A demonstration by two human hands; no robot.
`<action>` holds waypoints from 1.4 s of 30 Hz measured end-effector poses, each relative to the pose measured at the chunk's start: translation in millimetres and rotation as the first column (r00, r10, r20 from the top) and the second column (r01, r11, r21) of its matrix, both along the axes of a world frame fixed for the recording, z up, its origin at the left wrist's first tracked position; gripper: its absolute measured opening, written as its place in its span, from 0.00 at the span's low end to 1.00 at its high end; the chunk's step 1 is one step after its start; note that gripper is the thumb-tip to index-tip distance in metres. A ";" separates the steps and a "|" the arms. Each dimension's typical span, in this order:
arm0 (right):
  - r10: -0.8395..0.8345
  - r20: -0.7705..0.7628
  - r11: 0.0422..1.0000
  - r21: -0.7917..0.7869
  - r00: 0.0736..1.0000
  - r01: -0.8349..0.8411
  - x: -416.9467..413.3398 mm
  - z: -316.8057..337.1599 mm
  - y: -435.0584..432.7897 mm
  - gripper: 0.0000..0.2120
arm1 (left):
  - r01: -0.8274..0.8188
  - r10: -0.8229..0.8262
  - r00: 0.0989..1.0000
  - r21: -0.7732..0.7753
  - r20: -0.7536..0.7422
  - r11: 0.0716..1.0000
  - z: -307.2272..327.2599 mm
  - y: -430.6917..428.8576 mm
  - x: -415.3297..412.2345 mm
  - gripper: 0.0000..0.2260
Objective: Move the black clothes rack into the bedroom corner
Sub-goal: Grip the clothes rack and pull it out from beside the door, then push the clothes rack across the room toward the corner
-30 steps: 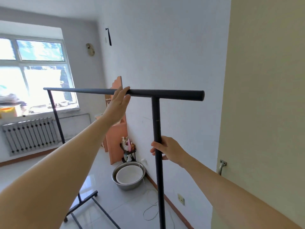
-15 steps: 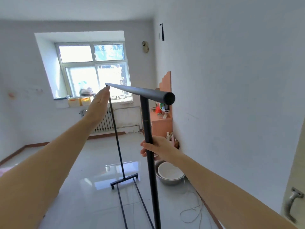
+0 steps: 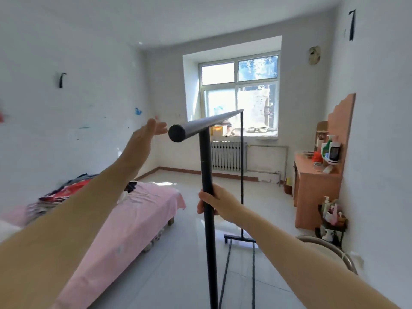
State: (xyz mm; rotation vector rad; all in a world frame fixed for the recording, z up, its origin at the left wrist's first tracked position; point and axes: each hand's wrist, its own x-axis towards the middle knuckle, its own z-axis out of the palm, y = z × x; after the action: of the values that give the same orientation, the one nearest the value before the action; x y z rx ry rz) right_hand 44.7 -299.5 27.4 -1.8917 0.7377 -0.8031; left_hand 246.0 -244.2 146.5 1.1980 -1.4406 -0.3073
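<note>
Fingers (image 3: 201, 205) of right hand (image 3: 219, 204) wrapped tight round near upright of black metal clothes rack (image 3: 206, 175); left hand (image 3: 142, 139) spread flat, just beside top bar's end.

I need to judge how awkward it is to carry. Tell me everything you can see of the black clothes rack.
The black clothes rack looks like matte metal tubing: a round top bar running away toward the window, two upright posts and a floor-level base frame. It stands upright and bare of clothes. The right hand grips the near post; the left hand is open beside the bar's end.
</note>
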 end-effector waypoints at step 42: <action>0.106 0.117 0.994 0.014 0.987 -0.109 141.6 -11.7 -104.8 0.04 | -0.651 0.413 0.518 0.032 0.749 0.759 62.1 -5.1 19.5 0.12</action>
State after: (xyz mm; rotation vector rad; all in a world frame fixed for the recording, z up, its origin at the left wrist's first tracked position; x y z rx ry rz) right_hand 186.3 -404.4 15.7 -1.8332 0.5652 -0.8268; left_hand 265.4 -249.4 208.6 2.1299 -1.5739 0.4602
